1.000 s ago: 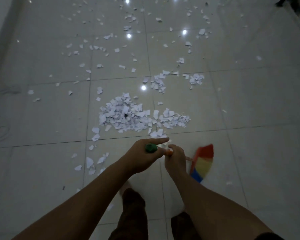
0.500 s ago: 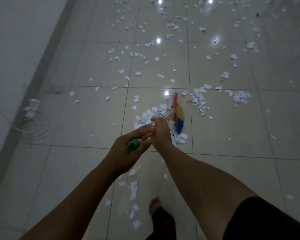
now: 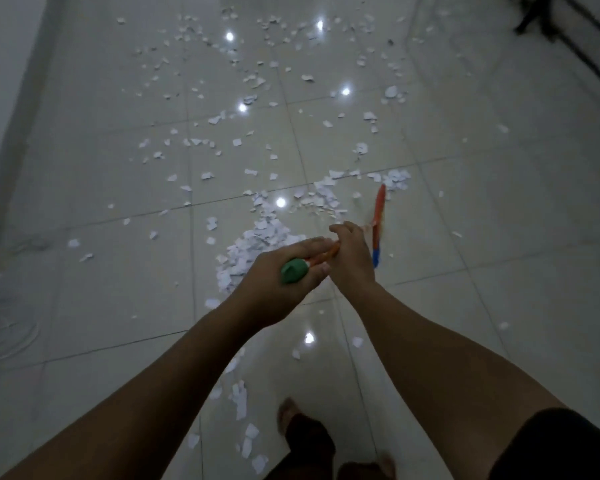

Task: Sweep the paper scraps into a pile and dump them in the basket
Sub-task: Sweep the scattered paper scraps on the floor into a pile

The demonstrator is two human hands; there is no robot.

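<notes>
On floor tiles [image 3: 499,237]: paper scraps [image 3: 257,244] piled.
Left hand [image 3: 278,285]: grips broom [image 3: 379,216] at green end.
Right hand [image 3: 352,254]: grips broom lower down.

Your broom head [image 3: 378,220] is just a motion-blurred streak of color, and your left hand [image 3: 274,289] and right hand [image 3: 352,259] cover most of the handle [image 3: 321,259]. The left one also blocks the near edge of the scrap pile [image 3: 257,242]. That white cable [image 3: 0,327] runs off the shot's left side.
</notes>
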